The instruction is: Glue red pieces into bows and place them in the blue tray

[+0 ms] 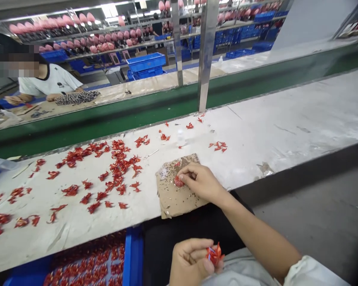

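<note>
My left hand [191, 260] is low in front of my body, its fingers closed round a shiny red petal-shaped piece [215, 254] with pointed tips. Over a speckled cardboard sheet [176, 200] at the table's near edge, my right hand [204, 182] has thumb and fingertips together on a small round red piece [178, 181]. The fingers partly cover that piece, so its exact kind is unclear. Many similar red pieces [117, 167] lie scattered on the white table to the left of the cardboard.
A blue crate [133, 258] filled with red pieces stands below the table's front edge. Beyond the table run a green conveyor belt [131, 115] and a metal post [207, 59]. A co-worker in a white shirt [52, 81] sits across the belt. A thin stick [152, 153] lies nearby.
</note>
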`<state>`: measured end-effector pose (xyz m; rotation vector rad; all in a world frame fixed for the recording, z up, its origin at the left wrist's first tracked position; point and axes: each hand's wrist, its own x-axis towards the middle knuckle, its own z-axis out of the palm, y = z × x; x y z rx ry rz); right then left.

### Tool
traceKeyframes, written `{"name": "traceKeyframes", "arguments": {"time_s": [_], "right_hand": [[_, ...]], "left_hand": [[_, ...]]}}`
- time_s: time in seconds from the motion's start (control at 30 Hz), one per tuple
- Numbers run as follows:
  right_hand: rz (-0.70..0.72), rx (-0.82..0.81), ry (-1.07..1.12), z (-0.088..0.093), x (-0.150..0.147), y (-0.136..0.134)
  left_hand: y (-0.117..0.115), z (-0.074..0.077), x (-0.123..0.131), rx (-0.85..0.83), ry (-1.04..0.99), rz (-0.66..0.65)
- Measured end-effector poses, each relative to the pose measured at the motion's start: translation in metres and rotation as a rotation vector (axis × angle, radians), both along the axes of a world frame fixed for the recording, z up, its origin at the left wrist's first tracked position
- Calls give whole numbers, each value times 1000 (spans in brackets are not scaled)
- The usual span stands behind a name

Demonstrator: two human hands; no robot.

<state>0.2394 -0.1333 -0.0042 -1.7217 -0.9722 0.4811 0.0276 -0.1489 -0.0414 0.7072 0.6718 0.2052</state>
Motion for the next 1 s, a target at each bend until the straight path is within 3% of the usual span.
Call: {"name": "traceKeyframes", "arguments": {"time_s": [0.13, 0.27, 0.43, 0.57, 1.0], "right_hand": [[3, 37, 277, 2, -1, -8], [188, 261, 561, 11, -14, -24], [363, 352, 676, 16, -35, -42], [378, 342, 643, 14, -40, -48], [350, 289, 512, 3, -37, -48]], "left_hand": [[10, 14, 7, -2, 106, 133], [27, 37, 18, -52, 160, 318], [37, 55, 31, -69, 86, 378], [34, 52, 35, -97, 15, 360], [35, 21, 36, -165, -33, 331]]}}
